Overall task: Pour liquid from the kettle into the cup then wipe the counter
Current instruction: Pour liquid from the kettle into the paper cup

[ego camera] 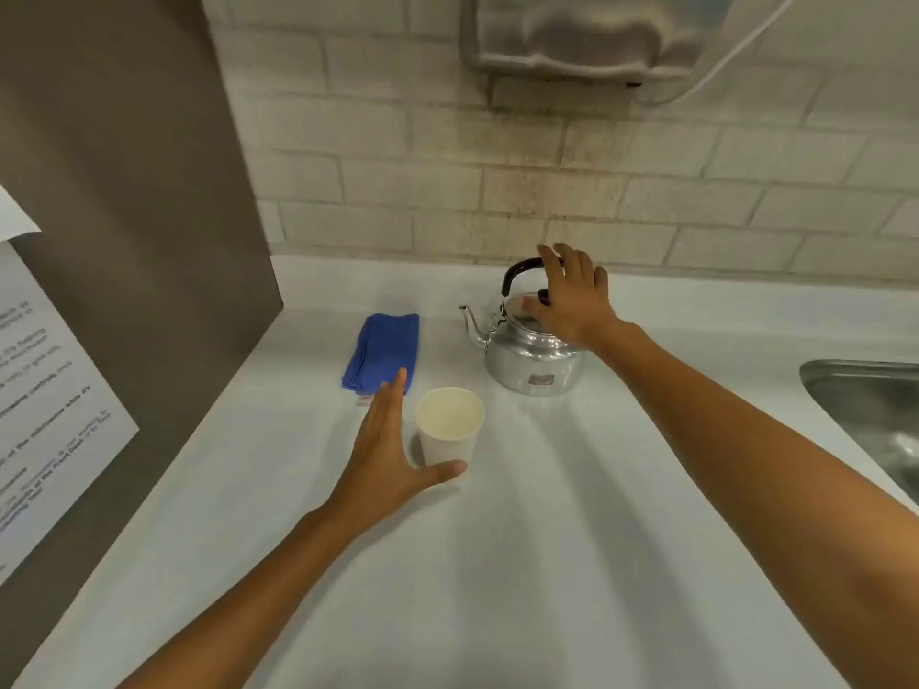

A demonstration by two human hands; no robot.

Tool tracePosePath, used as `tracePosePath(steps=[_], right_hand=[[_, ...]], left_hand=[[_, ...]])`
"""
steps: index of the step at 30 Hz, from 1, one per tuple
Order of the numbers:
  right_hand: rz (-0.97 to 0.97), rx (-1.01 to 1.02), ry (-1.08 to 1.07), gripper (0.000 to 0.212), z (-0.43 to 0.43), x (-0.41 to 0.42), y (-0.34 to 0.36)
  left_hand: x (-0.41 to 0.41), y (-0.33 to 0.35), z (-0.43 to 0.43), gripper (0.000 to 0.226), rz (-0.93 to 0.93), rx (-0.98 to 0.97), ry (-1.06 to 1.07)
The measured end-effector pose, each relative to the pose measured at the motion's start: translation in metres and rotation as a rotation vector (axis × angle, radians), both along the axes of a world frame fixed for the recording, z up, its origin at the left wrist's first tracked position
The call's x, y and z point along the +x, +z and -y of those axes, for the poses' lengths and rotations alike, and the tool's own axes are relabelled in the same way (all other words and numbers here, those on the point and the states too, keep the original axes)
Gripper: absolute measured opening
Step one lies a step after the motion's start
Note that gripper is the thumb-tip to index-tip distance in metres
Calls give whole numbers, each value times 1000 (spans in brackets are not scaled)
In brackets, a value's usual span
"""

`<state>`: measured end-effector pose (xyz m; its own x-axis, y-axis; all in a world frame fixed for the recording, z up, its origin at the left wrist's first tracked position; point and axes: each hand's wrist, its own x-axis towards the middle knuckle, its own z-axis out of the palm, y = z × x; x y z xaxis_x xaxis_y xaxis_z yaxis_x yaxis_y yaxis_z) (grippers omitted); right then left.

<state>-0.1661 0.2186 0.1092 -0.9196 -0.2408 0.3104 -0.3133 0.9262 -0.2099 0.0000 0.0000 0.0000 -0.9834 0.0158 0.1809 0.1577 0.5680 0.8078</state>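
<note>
Fingers of our right hand (572, 295) spread over the black handle of the round silver metal kettle (529, 358) at one o'clock. Our left hand (385, 450), open, cups the white paper cup (449, 425); the folded blue cloth (382, 351) lies at eleven o'clock on the white counter (497, 564).

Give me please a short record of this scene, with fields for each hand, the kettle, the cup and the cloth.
left hand: open, cupped beside the cup, thumb at its base
right hand: open, over the kettle's handle, not closed
kettle: upright on the counter, spout pointing left
cup: upright, white
cloth: blue, folded, behind the cup
</note>
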Motion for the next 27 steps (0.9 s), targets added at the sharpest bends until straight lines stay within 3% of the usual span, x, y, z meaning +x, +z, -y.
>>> tracePosePath(steps=[6, 11, 16, 22, 27], right_hand=[[-10, 118, 43, 65, 7, -28, 0], [9, 168, 41, 54, 11, -44, 3], [-12, 70, 40, 57, 11, -52, 15], [36, -4, -53, 64, 11, -67, 16], [-26, -60, -53, 57, 12, -70, 11]], left_hand=[[-8, -8, -16, 124, 115, 175, 61], [-10, -9, -26, 105, 96, 282, 108], [-11, -10, -32, 85, 87, 279, 159], [-14, -13, -38, 80, 101, 270, 212], [-17, -14, -40, 78, 105, 242, 226]])
